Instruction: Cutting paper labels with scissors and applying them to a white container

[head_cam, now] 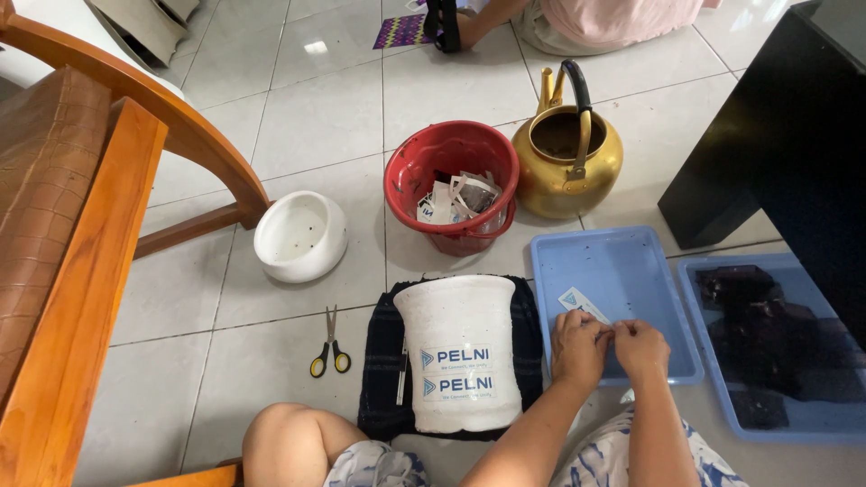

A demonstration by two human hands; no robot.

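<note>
Both hands meet over the near edge of a blue tray [622,271], fingertips pressed together on something small between them; what it is cannot be made out, since the fingers hide it. The left hand [577,344] is curled, knuckles up; the right hand [642,347] is curled the same way, touching it. Both forearms rise from the bottom edge, which cuts them off. Just beyond the left hand a small white label [577,300] lies flat in the tray. To the right sits a second tray [776,352] with dark, glossy contents that are hard to read. Left of the hands, a white pot [458,352] lies on a dark cloth [381,361]. Scissors [330,347] lie further left on the tiles. Beyond stand a red bucket [451,185], a brass kettle [568,149] and a white bowl [300,236].
</note>
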